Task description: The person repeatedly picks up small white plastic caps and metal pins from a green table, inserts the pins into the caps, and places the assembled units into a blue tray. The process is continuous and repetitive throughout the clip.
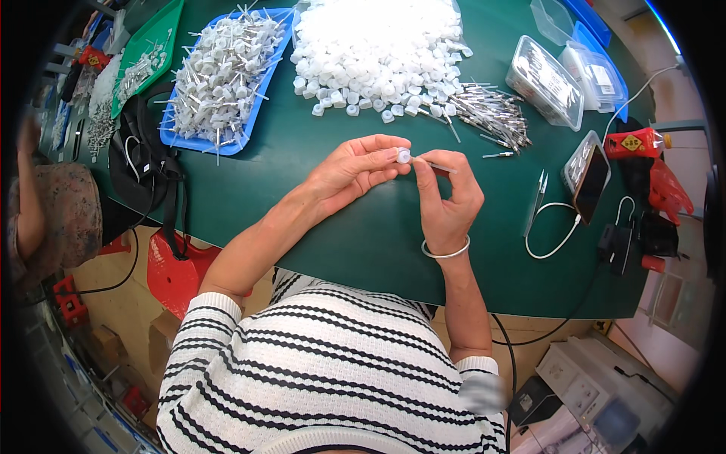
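Note:
Over the green table, my left hand (355, 170) pinches a small white plastic cap (404, 156) between thumb and fingers. My right hand (451, 193) is closed on a thin metal rod (441, 167), its inner end right at the cap. Whether the rod sits inside the cap is too small to tell. Beyond my hands spreads a large heap of white caps (370, 68). A pile of loose thin rods (491, 117) lies to its right. At the left, a blue tray (168, 129) holds many caps with rods in them.
A green tray (175, 30) with similar parts stands far left, near a black bag (136, 144). To the right are a clear plastic box (544, 83), a phone (591, 184) with a white cable, tweezers (538, 200) and a red bottle (635, 144). Another person (53, 212) is at the left edge.

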A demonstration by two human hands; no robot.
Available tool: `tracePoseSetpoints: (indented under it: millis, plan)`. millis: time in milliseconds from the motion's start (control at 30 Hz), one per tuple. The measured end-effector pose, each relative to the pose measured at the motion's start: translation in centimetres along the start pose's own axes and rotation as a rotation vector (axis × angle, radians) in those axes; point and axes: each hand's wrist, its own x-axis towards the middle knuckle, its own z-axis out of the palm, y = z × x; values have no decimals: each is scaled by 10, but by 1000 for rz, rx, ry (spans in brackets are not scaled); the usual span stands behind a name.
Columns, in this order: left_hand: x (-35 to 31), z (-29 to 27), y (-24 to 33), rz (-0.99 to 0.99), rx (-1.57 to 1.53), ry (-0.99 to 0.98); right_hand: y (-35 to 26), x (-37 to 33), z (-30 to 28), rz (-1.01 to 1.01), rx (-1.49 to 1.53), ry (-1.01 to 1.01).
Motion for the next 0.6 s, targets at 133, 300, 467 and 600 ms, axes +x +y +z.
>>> tracePoseSetpoints:
  millis: [133, 300, 467, 600]
  plan:
    - [0, 1, 1, -5, 3, 8, 2, -2, 1, 46, 36, 11]
    - [0, 1, 0, -7, -6, 8, 3, -2, 1, 54, 55, 16]
    - [0, 2, 0, -12, -12, 2, 3, -2, 1, 62, 65, 21]
    - [1, -2, -1, -8, -16, -20, 2, -2, 0, 75, 71, 18]
